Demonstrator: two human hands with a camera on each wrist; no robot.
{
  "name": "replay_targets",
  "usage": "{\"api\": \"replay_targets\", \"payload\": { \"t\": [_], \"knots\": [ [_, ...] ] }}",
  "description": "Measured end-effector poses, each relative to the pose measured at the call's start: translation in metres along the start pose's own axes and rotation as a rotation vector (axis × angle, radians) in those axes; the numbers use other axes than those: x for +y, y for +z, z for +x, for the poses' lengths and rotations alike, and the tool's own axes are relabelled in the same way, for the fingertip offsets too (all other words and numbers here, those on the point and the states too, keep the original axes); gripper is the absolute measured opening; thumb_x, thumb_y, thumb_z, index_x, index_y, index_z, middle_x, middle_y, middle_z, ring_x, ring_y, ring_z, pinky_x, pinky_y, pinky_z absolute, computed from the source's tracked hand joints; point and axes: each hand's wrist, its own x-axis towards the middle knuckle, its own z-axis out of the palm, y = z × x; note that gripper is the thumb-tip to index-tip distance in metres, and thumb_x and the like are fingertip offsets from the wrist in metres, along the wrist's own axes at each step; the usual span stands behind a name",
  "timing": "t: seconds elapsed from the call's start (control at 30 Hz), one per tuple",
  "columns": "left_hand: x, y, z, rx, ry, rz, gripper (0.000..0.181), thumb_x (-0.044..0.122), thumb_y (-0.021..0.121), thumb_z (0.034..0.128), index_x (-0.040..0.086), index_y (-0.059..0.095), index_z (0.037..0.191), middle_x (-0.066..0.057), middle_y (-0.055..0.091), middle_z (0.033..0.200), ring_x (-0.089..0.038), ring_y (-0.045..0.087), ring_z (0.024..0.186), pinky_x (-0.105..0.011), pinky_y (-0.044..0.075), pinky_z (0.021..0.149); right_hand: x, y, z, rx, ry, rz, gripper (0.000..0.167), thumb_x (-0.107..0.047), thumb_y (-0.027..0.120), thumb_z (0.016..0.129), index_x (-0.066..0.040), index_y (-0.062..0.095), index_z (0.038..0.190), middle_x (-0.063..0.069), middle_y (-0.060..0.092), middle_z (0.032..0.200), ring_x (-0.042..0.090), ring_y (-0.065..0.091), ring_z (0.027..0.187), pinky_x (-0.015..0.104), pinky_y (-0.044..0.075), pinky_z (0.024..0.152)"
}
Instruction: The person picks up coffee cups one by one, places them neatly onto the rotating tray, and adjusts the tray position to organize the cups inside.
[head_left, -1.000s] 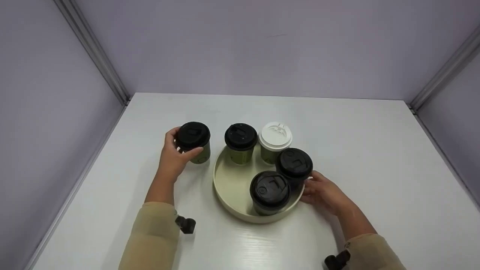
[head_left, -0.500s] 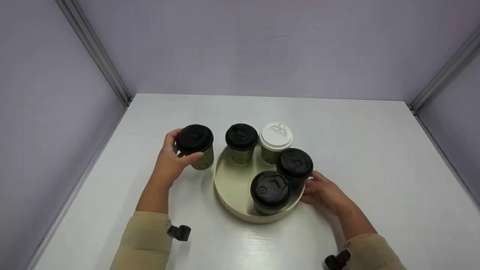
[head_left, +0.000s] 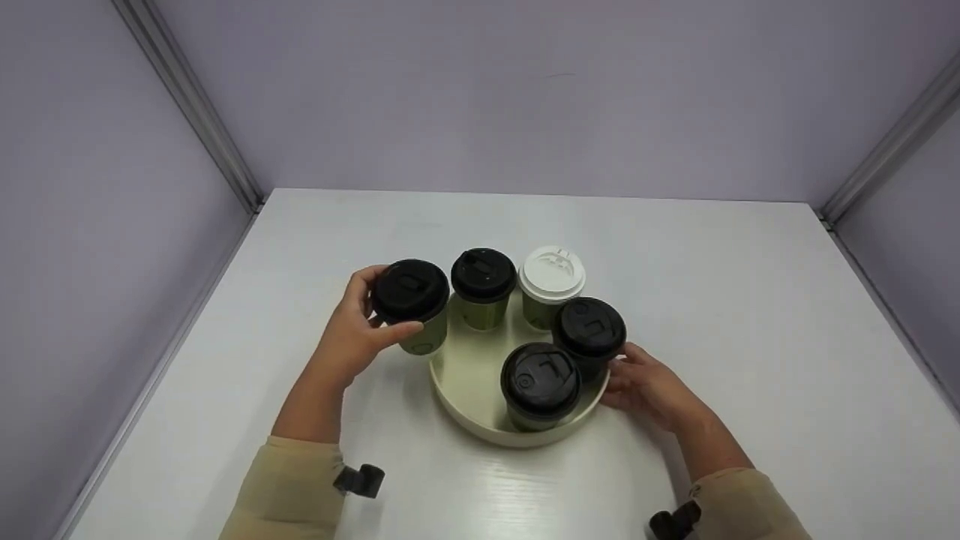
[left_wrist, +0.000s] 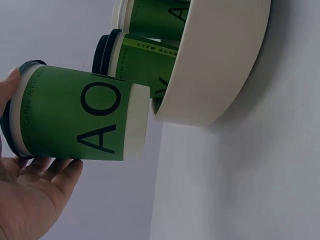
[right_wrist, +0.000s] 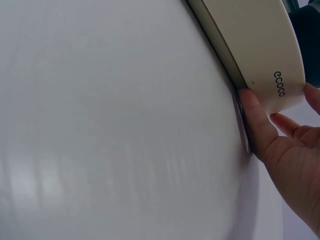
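My left hand grips a green paper coffee cup with a black lid, thumb on the near side. In the left wrist view this cup hangs off the table, its base beside the tray wall. The round cream tray holds a black-lidded cup, a white-lidded cup, and two black-lidded cups at the right and front. My right hand touches the tray's right outer side; in the right wrist view its fingertips rest against the wall.
The tray stands on a white table. Pale panels, including the back wall, enclose the table at the back and both sides. A small black device sits at each sleeve cuff.
My left hand has carried the cup rightward and toward me, from beside the tray to over its left rim. The right hand, the tray and the cups in it stay put.
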Motion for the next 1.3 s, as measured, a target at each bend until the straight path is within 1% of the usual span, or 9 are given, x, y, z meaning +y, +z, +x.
{"api": "replay_targets", "payload": {
  "t": [0.3, 0.4, 0.53, 0.67, 0.87, 0.93, 1.1, 1.17, 1.3],
  "knots": [
    [0.005, 0.011, -0.006, -0.076, 0.027, -0.074, 0.081, 0.021, 0.081, 0.0686, 0.017, 0.032, 0.133, 0.000, 0.041, 0.133, -0.012, 0.035, 0.128, -0.042, 0.027, 0.105, -0.001, 0.000, -0.001, -0.022, -0.010, 0.026, 0.055, -0.017, 0.047, 0.095, -0.009, 0.021, 0.144, 0.015, 0.054, 0.120, 0.028, 0.058, 0.104, 0.043, 0.045, 0.088],
    [0.005, 0.015, -0.005, -0.094, 0.024, -0.091, 0.080, 0.016, 0.081, 0.0694, 0.017, 0.032, 0.133, -0.001, 0.041, 0.133, -0.013, 0.036, 0.127, -0.040, 0.028, 0.105, -0.001, 0.000, -0.001, -0.021, -0.010, 0.031, 0.055, -0.018, 0.047, 0.095, -0.010, 0.022, 0.143, 0.015, 0.055, 0.120, 0.028, 0.059, 0.103, 0.044, 0.046, 0.088],
    [0.004, 0.020, -0.004, -0.121, 0.019, -0.114, 0.080, 0.011, 0.079, 0.0702, 0.014, 0.031, 0.134, -0.005, 0.040, 0.133, -0.016, 0.037, 0.127, -0.040, 0.027, 0.105, -0.001, 0.000, 0.000, 0.001, -0.004, 0.035, 0.052, -0.019, 0.049, 0.095, -0.009, 0.027, 0.141, 0.014, 0.054, 0.118, 0.028, 0.060, 0.101, 0.044, 0.046, 0.086],
    [0.003, 0.027, -0.003, -0.136, 0.031, -0.101, 0.081, 0.012, 0.081, 0.0690, 0.015, 0.032, 0.134, -0.004, 0.041, 0.132, -0.015, 0.038, 0.126, -0.039, 0.029, 0.104, 0.000, 0.000, 0.000, 0.016, -0.002, 0.045, 0.049, -0.017, 0.048, 0.095, -0.008, 0.029, 0.139, 0.014, 0.055, 0.116, 0.028, 0.060, 0.100, 0.045, 0.047, 0.086],
    [0.000, 0.036, -0.002, -0.166, 0.063, -0.090, 0.080, 0.017, 0.082, 0.0670, 0.017, 0.034, 0.132, -0.003, 0.043, 0.131, -0.015, 0.040, 0.123, -0.037, 0.031, 0.103, 0.000, 0.000, 0.000, 0.000, -0.005, 0.058, 0.049, -0.017, 0.048, 0.095, -0.008, 0.028, 0.139, 0.014, 0.057, 0.115, 0.027, 0.060, 0.101, 0.045, 0.046, 0.087],
    [0.007, 0.039, -0.003, -0.190, 0.058, -0.090, 0.080, 0.014, 0.081, 0.0679, 0.014, 0.034, 0.133, -0.005, 0.042, 0.131, -0.017, 0.040, 0.124, -0.037, 0.031, 0.103, 0.000, 0.001, -0.001, -0.004, -0.006, 0.063, 0.050, -0.017, 0.048, 0.095, -0.008, 0.027, 0.140, 0.013, 0.058, 0.115, 0.027, 0.060, 0.101, 0.045, 0.046, 0.087],
    [0.002, 0.044, 0.000, -0.226, 0.065, -0.074, 0.082, 0.013, 0.082, 0.0671, 0.015, 0.033, 0.134, -0.006, 0.041, 0.133, -0.018, 0.039, 0.125, -0.037, 0.032, 0.103, 0.000, 0.001, -0.001, -0.011, -0.009, 0.062, 0.050, -0.017, 0.048, 0.095, -0.008, 0.027, 0.140, 0.013, 0.058, 0.116, 0.027, 0.060, 0.102, 0.045, 0.046, 0.087],
    [-0.007, 0.046, 0.004, -0.236, 0.072, -0.069, 0.084, 0.014, 0.083, 0.0661, 0.017, 0.033, 0.134, -0.004, 0.041, 0.133, -0.017, 0.039, 0.126, -0.037, 0.031, 0.103, 0.000, 0.000, -0.001, -0.013, -0.009, 0.056, 0.050, -0.018, 0.047, 0.095, -0.008, 0.027, 0.140, 0.013, 0.057, 0.117, 0.028, 0.059, 0.103, 0.045, 0.046, 0.087],
    [-0.011, 0.047, 0.005, -0.266, 0.064, -0.069, 0.086, 0.010, 0.082, 0.0665, 0.016, 0.031, 0.136, -0.006, 0.039, 0.135, -0.020, 0.036, 0.128, -0.038, 0.029, 0.104, 0.001, 0.000, -0.001, -0.010, -0.010, 0.045, 0.050, -0.019, 0.047, 0.096, -0.009, 0.027, 0.140, 0.014, 0.056, 0.119, 0.028, 0.059, 0.103, 0.045, 0.046, 0.087]
  ]
}}
